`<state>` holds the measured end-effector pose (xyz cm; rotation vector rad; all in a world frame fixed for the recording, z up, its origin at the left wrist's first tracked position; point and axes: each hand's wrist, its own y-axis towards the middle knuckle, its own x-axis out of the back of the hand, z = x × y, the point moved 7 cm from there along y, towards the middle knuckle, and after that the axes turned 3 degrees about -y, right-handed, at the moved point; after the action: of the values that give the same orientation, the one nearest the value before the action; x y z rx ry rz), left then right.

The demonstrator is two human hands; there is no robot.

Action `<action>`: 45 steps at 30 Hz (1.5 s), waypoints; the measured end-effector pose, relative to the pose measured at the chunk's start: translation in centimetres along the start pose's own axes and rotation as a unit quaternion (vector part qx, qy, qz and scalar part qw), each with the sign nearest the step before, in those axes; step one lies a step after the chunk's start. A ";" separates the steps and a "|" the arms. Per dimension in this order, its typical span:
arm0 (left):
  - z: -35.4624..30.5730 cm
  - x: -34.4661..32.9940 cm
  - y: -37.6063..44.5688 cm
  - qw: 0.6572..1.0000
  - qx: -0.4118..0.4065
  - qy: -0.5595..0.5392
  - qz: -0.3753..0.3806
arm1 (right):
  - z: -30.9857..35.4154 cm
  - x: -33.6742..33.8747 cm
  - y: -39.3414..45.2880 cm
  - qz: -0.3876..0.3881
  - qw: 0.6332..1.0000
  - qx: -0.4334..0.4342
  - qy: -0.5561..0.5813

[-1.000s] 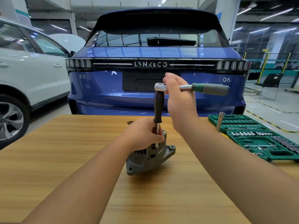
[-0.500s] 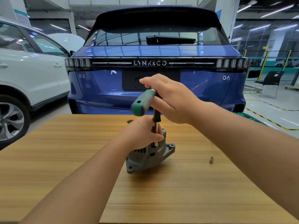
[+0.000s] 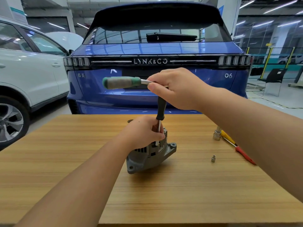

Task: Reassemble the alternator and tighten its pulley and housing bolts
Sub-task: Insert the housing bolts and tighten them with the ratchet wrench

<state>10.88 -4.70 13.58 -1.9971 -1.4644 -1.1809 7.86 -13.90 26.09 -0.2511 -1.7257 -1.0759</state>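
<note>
Here the alternator (image 3: 151,154) sits tilted on the wooden table (image 3: 65,161), near the middle of its top, and serves as the landmark for everything else. The left hand (image 3: 144,131) rests on top of the alternator, its fingers curled round the thin steel shaft of an extension bar (image 3: 161,107) that stands nearly upright, its lower end going down into the housing. Above the alternator, the right hand (image 3: 178,89) grips the head end of a ratchet wrench (image 3: 124,82), fingers and thumb wrapped round the metal neck; the green and grey handle sticks out to the left, roughly level. The joint between ratchet head and bar is hidden under the right hand.

To the right of the alternator, a small socket (image 3: 213,158) stands alone on the table. Further right and farther back stands a larger socket (image 3: 217,135), just beside a screwdriver with a red and yellow handle (image 3: 236,146), partly covered by the right forearm. Behind the alternator, beyond the table's far edge, a blue Lynk & Co car (image 3: 155,63) is parked tail-on, with a white car (image 3: 29,71) to its left.
</note>
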 end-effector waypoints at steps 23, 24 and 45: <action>0.3 -0.2 0.4 1.000 -0.001 -0.002 0.003 | -3.0 -5.9 -2.5 -0.248 0.592 -0.296 0.708; 0.3 -0.2 0.4 1.000 0.000 -0.005 0.002 | -2.6 -5.3 -2.6 -0.260 0.656 -0.256 0.660; 0.3 -0.1 0.2 1.000 0.003 0.003 0.001 | 0.6 -1.1 -1.9 -0.116 0.988 0.057 0.081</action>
<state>11.18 -4.62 13.40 -1.9885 -1.4610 -1.1782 6.77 -14.16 24.17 0.1107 -1.6898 -1.1270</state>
